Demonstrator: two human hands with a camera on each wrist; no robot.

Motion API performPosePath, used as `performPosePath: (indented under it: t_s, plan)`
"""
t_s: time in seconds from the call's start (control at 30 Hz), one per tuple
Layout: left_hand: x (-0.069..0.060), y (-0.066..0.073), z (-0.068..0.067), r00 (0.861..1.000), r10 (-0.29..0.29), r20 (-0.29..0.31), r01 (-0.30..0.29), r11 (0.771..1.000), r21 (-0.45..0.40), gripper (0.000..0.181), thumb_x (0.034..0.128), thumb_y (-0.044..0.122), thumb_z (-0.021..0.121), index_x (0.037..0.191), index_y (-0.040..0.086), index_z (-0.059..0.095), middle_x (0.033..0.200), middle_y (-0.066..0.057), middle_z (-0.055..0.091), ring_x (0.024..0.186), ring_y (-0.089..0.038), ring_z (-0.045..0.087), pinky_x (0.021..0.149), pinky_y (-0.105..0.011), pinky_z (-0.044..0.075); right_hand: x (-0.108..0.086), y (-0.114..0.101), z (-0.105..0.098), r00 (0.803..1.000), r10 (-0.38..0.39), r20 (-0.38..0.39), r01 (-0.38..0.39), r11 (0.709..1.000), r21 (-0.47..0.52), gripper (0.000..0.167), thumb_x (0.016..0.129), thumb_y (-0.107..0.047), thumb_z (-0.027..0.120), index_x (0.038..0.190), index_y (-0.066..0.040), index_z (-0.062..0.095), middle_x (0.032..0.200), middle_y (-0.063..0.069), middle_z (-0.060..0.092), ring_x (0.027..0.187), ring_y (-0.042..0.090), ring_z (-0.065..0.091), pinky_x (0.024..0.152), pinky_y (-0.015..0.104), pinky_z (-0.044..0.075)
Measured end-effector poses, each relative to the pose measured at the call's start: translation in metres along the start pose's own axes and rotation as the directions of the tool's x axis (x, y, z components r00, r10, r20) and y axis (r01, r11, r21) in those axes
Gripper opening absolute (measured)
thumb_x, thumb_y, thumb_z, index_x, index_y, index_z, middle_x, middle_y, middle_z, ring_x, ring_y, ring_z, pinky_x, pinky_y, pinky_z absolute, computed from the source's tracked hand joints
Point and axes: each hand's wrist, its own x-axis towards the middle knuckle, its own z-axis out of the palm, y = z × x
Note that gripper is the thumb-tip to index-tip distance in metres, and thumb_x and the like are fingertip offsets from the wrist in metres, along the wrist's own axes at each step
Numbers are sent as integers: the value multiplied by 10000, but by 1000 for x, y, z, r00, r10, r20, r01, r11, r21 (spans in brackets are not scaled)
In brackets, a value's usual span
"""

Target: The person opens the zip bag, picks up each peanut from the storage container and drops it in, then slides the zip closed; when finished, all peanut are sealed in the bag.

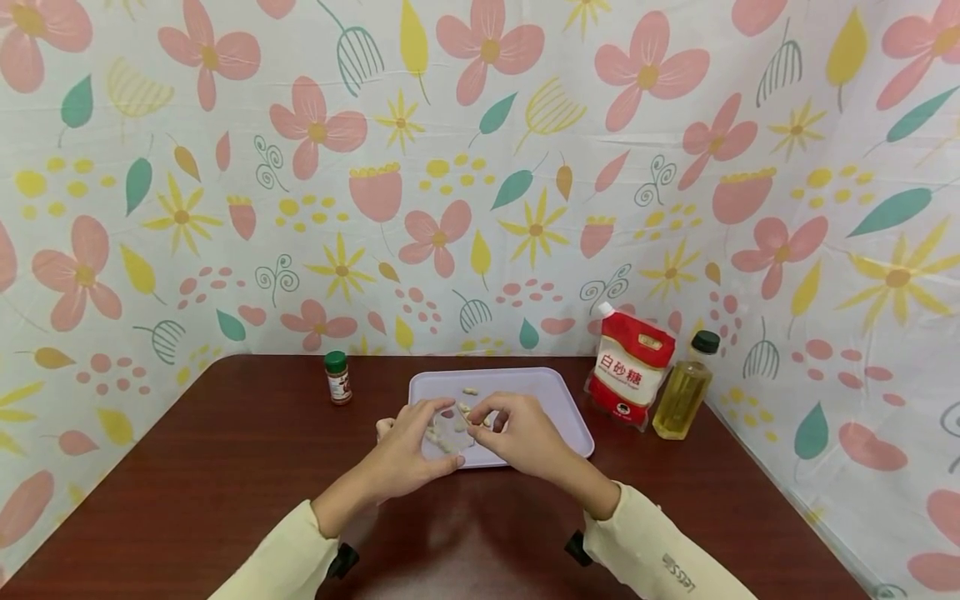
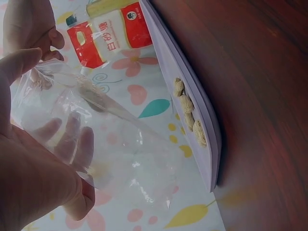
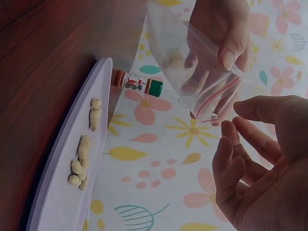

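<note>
A clear zip bag (image 1: 450,427) is held up over the near part of the lilac tray (image 1: 562,412) by my left hand (image 1: 405,457), thumb on one side and fingers on the other. In the right wrist view the bag (image 3: 180,62) shows a red line along its zip. My right hand (image 1: 531,437) is at the zip's end, its fingers (image 3: 228,129) loosely bent with a small gap to the thumb; contact with the film is hard to make out. Unshelled peanuts (image 2: 186,104) lie on the tray; several more (image 3: 83,149) show in the right wrist view.
A green-capped spice jar (image 1: 338,383) stands on the brown table (image 1: 225,467), left of the tray. To the tray's right are a red and white sugar pouch (image 1: 628,367) and an oil bottle (image 1: 682,396) with a dark cap. A flower-patterned cloth (image 1: 480,250) hangs behind.
</note>
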Motion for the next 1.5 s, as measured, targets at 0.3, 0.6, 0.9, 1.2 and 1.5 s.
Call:
performPosePath:
  t_s: [0.3, 0.6, 0.9, 1.2, 1.5]
  plan:
    - [0, 0, -1, 1000, 8, -4, -8, 1000, -12, 701, 814, 322, 796, 1414, 153, 474, 1292, -1, 568, 1192, -233, 460, 829, -471, 190, 3, 0, -3, 999, 8, -34, -8, 1000, -11, 44, 848, -83, 760, 890, -94, 768, 838, -61, 715, 593, 84, 554, 486, 237, 438]
    - [1, -1, -2, 1000, -1, -9, 1, 1000, -7, 699, 806, 317, 804, 1407, 152, 487, 1282, 19, 579, 1182, -214, 469, 832, -458, 200, 8, 21, -2, 997, 58, -55, -59, 998, -21, 70, 844, -58, 741, 876, -117, 762, 820, -35, 709, 532, 130, 541, 449, 241, 408]
    - [0, -1, -1, 1000, -26, 5, 26, 999, -25, 697, 811, 319, 805, 1411, 171, 483, 1272, 61, 573, 1167, -203, 466, 835, -459, 190, 14, 50, 1, 983, 180, -27, -181, 983, -39, 67, 843, -49, 726, 871, -101, 758, 816, -22, 709, 572, 140, 603, 516, 275, 479]
    - [1, -2, 0, 1000, -14, 13, 14, 1000, -15, 691, 815, 317, 799, 1411, 170, 482, 1291, 46, 569, 1202, -221, 463, 833, -454, 194, 20, 71, 9, 972, 236, 19, -234, 970, -65, 78, 821, -52, 705, 870, -88, 754, 825, 5, 716, 550, 79, 581, 530, 279, 483]
    - [2, -4, -2, 1000, -14, 21, 14, 1000, -11, 691, 824, 326, 793, 1420, 174, 476, 1293, 44, 571, 1215, -222, 460, 835, -463, 193, 29, 91, 14, 967, 246, 63, -237, 964, -120, 91, 795, -57, 730, 884, -51, 747, 803, -8, 705, 734, 162, 639, 634, 307, 495]
